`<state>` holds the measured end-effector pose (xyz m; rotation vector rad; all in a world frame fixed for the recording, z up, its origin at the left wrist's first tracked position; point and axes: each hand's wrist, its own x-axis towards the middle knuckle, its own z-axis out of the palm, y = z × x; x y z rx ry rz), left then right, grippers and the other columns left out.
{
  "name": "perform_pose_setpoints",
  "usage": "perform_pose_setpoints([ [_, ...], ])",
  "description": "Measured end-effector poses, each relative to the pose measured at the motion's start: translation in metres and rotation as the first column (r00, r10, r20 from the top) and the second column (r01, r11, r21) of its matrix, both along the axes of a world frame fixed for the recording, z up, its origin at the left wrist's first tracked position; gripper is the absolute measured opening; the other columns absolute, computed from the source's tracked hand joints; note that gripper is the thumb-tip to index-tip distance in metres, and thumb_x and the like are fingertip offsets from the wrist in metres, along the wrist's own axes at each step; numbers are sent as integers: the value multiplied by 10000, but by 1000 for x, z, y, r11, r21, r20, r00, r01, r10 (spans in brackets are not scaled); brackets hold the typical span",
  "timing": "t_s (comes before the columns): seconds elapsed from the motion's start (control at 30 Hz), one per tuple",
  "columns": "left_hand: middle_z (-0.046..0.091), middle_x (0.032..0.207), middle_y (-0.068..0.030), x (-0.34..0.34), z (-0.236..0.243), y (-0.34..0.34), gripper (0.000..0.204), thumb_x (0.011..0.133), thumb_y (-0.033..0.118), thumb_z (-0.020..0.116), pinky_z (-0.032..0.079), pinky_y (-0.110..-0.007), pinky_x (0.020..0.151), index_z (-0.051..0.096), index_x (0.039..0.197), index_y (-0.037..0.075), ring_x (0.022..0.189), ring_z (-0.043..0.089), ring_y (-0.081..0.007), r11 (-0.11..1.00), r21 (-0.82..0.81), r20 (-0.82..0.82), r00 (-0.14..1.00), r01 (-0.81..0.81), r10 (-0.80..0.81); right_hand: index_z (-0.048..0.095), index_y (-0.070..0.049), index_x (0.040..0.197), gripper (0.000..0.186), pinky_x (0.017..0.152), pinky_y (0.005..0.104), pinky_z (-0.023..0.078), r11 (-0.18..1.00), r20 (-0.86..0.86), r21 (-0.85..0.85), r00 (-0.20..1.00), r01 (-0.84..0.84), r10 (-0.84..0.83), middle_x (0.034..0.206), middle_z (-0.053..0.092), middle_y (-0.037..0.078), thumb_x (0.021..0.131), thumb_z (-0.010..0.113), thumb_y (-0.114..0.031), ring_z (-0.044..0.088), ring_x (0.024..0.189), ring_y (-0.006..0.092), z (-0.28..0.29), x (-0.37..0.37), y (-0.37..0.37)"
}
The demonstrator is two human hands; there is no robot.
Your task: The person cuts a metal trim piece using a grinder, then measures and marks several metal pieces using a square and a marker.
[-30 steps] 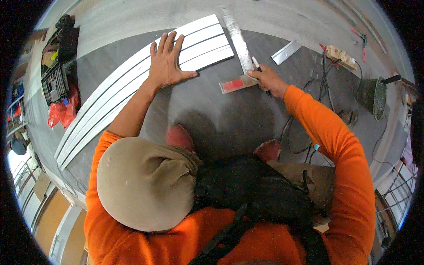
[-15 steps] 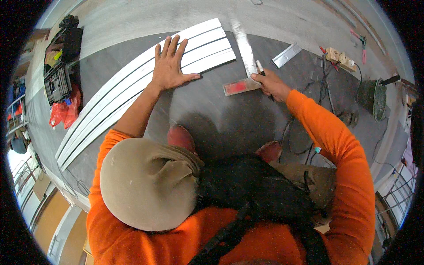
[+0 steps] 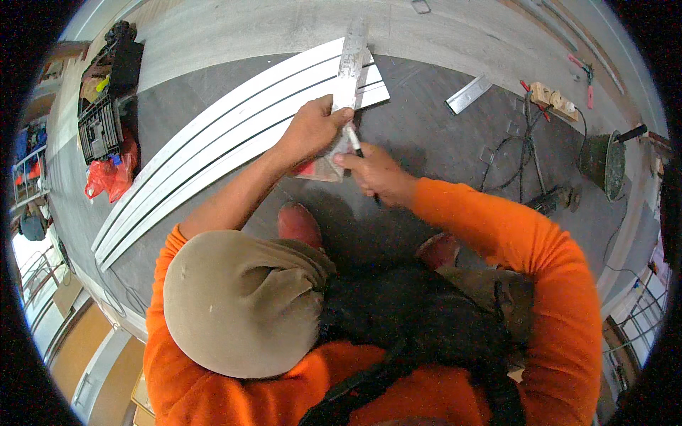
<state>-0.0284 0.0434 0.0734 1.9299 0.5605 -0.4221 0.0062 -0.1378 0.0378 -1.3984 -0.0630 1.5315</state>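
White grooved strips or panels (image 3: pixel 234 121) lie in a long slanting row on the dark floor. Across their right end rests the metal blade of a try square (image 3: pixel 352 60), whose wide stock has a red patch and sits toward me. My left hand (image 3: pixel 312 131) is closed on the square where blade and stock meet, covering part of the stock. Between the fingers of my right hand (image 3: pixel 383 176) is a marker pen (image 3: pixel 354 138), white at its upper end and black lower down. That hand's thumb is at the edge of the stock.
A short metal strip (image 3: pixel 469 94) lies right of the panels. Further right are a wooden block with sockets (image 3: pixel 554 101), tangled cables (image 3: pixel 526 149), red-handled pliers (image 3: pixel 588 74) and a dark bucket (image 3: pixel 600 167). At left stand a black crate (image 3: pixel 99 131) and a red plastic bag (image 3: pixel 114 174).
The square has moved left from the bare floor onto the panels' end. My left hand has left the panels and taken hold of it. My right hand has come left with the pen.
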Motion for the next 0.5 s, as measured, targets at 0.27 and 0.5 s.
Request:
perform_pose_setpoints([
  [0.27,688,1004,-217,-21,-18,70,491,991,296,509,524,-475,841,421,1463,193,903,684,-393,825,515,44,955,231,-295,712,-16,1012,522,489,275,419,998,327,6,943,64,-62,782,697,74,991,500,-492,583,569,137,-23,29,-28],
  [0.5,648,1055,-162,-15,-40,100,540,967,311,443,555,-461,832,406,1503,371,840,676,-355,709,643,70,899,292,-433,711,-15,907,631,488,274,409,960,514,-126,844,250,-153,610,608,72,986,442,-580,560,523,142,-1,144,-69],
])
